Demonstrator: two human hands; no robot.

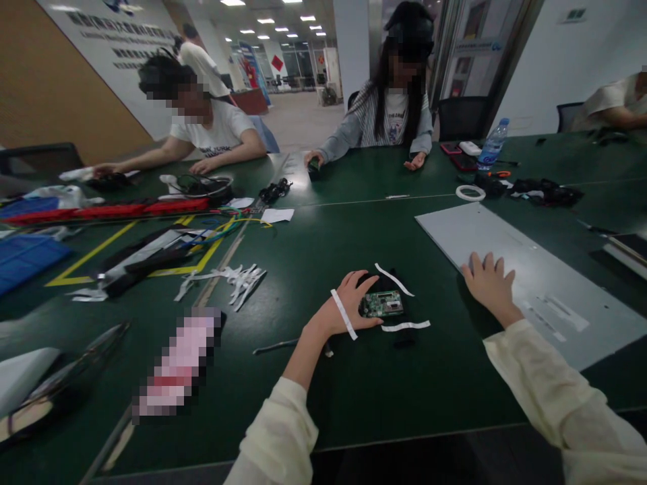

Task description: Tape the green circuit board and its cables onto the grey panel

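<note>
My left hand (348,303) curves around the left end of a small green circuit board (384,304), thumb along the near edge and fingers along the far edge. Dark material shows under and beside the board. A white strip (344,314) lies across the back of this hand. Two more white strips lie close to the board, one past its far side (394,279) and one along its near side (406,326). My right hand (489,286) rests with fingers spread on a large light-grey panel (485,239), holding nothing.
A heap of white strips (242,279), a pink blurred phone-like object (176,364) and a black-and-silver device (146,256) lie to the left. A tape roll (470,193) and water bottle (493,145) stand at the far right. Two people sit opposite, one holding a small dark object (314,168).
</note>
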